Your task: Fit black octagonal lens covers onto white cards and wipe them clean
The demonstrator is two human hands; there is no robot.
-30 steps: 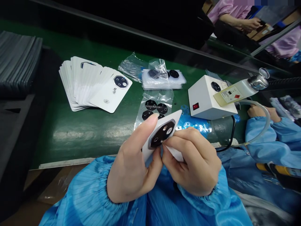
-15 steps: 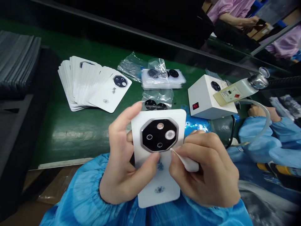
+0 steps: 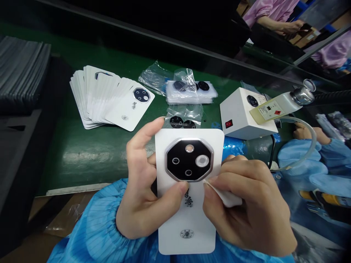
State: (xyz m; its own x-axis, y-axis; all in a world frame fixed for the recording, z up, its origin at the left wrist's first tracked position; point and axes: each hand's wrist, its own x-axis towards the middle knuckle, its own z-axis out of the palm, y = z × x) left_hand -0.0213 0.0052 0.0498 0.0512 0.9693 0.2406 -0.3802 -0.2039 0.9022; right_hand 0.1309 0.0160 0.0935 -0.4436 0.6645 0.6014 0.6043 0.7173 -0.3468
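In the head view, the left hand grips a white card at centre, thumb on its face below the black octagonal camera lens. The right hand's fingers pinch a white wipe at the lens's five o'clock edge. Fanned cards lie at ten o'clock on the green worktop.

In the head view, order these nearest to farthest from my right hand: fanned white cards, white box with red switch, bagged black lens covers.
From the right hand:
1. White box, straight ahead.
2. Bagged black lens covers, ahead left.
3. Fanned white cards, far left.
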